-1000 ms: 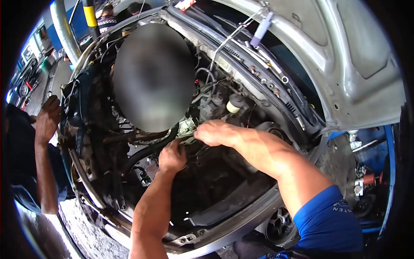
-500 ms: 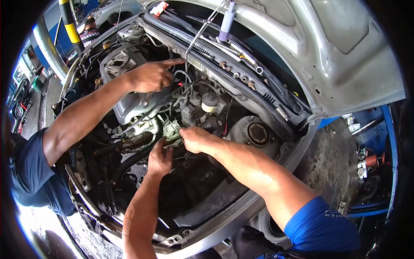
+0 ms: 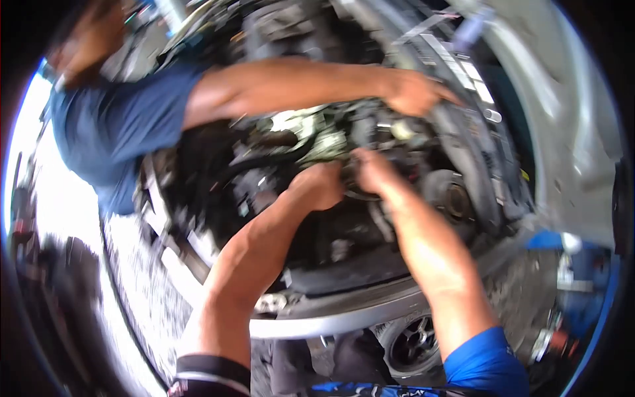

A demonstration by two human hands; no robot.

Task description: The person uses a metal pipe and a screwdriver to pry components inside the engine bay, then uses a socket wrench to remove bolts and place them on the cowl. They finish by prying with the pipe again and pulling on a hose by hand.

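Motion blurs the whole view. My left hand (image 3: 322, 186) is low in the engine bay, just below a pale metal engine part (image 3: 324, 142); its fingers are smeared. Close by on the right, my right hand (image 3: 374, 172) reaches to the same area, near the reservoir with a pale cap (image 3: 401, 130). Whether either hand holds anything cannot be made out. A dark hose (image 3: 271, 159) runs left of my left hand.
A co-worker in a dark blue shirt (image 3: 126, 126) leans in from the left, their arm stretched across the bay above my hands, a finger pointing right. The raised hood (image 3: 562, 99) is at right. A wheel (image 3: 413, 344) lies below the front edge.
The view has swung, so the engine bay sits further right. The co-worker's arm reaches further across and their head now shows. My left hand has come up closer beside my right hand.
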